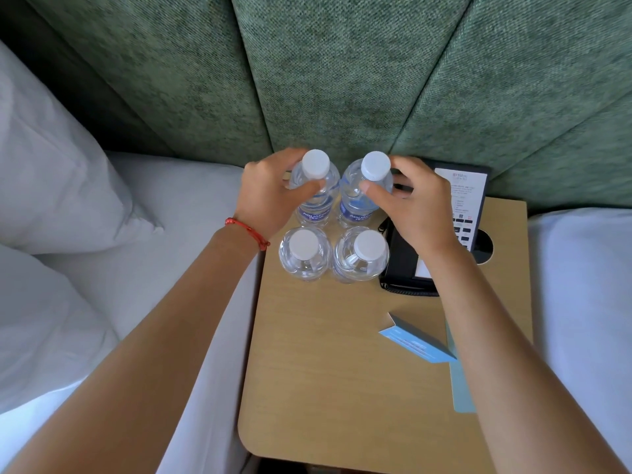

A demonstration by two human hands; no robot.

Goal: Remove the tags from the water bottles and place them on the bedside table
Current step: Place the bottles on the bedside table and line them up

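Several clear water bottles with white caps stand in a square on the wooden bedside table [328,371]. My left hand [270,193] grips the shoulder of the far left bottle [315,186]. My right hand [417,203] curls round the neck of the far right bottle [366,186]. The near left bottle [304,254] and near right bottle [360,256] stand untouched. A folded light blue tag [415,340] lies on the table at the right, and a teal card [460,381] shows partly under my right forearm.
A black telephone [407,268] with a printed card sits right of the bottles. A round hole [484,248] is cut in the table's far right. White beds and pillows [61,186] flank the table. A green padded headboard [342,80] rises behind.
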